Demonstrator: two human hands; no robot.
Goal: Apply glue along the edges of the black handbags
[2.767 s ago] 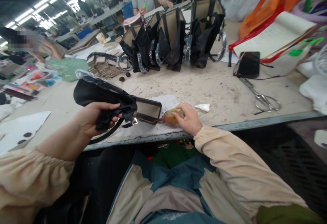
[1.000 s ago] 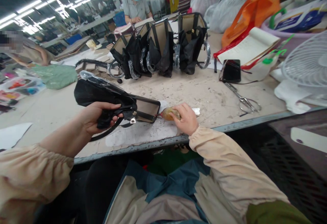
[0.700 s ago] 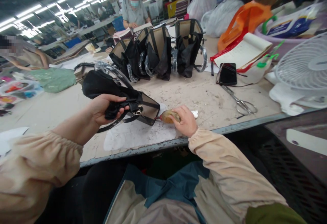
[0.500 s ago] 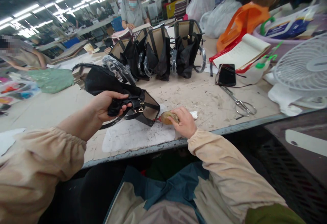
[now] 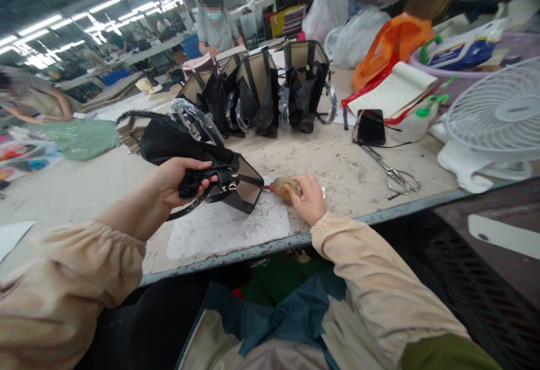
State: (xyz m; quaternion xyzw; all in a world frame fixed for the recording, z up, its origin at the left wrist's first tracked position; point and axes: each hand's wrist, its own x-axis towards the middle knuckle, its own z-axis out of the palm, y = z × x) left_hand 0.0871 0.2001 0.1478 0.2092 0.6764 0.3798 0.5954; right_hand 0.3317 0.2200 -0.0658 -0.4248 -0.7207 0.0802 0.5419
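Note:
A black handbag (image 5: 166, 139) lies tilted on its side, its tan-lined end facing right. My left hand (image 5: 177, 181) is closed round the bunched black material near its gold-coloured buckle. In my right hand (image 5: 309, 197) is a small, yellowish squeeze bottle (image 5: 282, 186) with a red nozzle, its body wrapped by my fingers. The nozzle tip meets the upper right corner of the bag's edge; whether it touches or just hovers I cannot tell. Under the bag and bottle a white sheet (image 5: 228, 235) with dark specks lies on the table.
Several similar black bags (image 5: 306, 89) stand behind. To the right are scissors (image 5: 400, 179), a phone (image 5: 371, 127), a notebook (image 5: 392, 91) and a white fan (image 5: 506, 111). A co-worker (image 5: 217, 27) sits across; another person (image 5: 37, 97) bends at far left. The table edge (image 5: 261, 245) runs close to me.
The bottle in my right hand has moved up along the bag's edge, from its lower corner toward the upper right one. My left hand keeps its grip on the bag. The view has shifted slightly.

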